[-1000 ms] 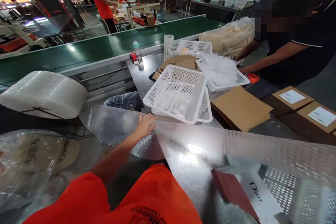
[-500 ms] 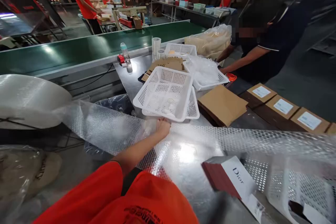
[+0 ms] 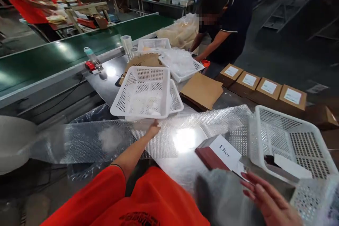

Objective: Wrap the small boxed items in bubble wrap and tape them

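A long sheet of clear bubble wrap (image 3: 92, 140) stretches across the metal table in front of me. My left hand (image 3: 153, 129) is closed on its far edge, just below a white perforated basket (image 3: 140, 109); the fingertips are partly hidden. To the right, a white and dark red box marked Dior (image 3: 224, 151) lies on the table, a small white slip (image 3: 240, 169) at its near corner. My right hand (image 3: 270, 199) is open, fingers stretched toward that slip; whether they touch it I cannot tell. Beneath the fingers is a blurred, greyish translucent sheet (image 3: 225, 194).
A white basket (image 3: 315, 137) holding a white carton piece stands at right. Flat brown cardboard (image 3: 202, 90) and several labelled brown boxes (image 3: 249, 79) lie beyond. A co-worker in dark clothes (image 3: 230, 24) bends over the far end. A green conveyor (image 3: 69, 51) runs behind; a bubble wrap roll (image 3: 16, 144) sits left.
My view has swung right. The bubble wrap's right end, stretched past the right edge before, now lies across the table near the right basket. My right hand has come into view, open.
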The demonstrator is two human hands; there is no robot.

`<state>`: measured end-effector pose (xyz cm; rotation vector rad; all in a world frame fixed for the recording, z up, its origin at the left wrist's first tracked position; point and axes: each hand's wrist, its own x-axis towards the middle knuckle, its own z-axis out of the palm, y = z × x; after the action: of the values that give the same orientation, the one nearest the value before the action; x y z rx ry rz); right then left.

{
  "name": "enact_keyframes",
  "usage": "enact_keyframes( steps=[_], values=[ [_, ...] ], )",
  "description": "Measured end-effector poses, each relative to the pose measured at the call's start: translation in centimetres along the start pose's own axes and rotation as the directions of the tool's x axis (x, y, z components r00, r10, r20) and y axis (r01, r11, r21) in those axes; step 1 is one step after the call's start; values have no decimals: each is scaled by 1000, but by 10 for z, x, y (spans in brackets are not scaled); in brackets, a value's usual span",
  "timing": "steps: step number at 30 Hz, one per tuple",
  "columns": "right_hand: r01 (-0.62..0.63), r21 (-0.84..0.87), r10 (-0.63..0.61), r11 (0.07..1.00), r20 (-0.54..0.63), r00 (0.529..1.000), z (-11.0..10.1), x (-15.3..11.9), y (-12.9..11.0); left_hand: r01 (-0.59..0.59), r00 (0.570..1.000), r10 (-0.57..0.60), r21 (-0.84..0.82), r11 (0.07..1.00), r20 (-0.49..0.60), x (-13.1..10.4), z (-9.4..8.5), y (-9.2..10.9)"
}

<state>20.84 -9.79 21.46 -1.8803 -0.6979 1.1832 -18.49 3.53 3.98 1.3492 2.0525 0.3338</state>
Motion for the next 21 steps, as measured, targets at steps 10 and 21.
enact_keyframes(
  steps=[10,21],
  values=[
    [-136,189,139,972,-3,990,39,-26,128,-359,917,291,242,902,274,-36,3,-28],
    [-322,-571,-4,755,-495,869,-25,25,196,-520,853,335,604,603,401,-24,21,-45]
  ],
)
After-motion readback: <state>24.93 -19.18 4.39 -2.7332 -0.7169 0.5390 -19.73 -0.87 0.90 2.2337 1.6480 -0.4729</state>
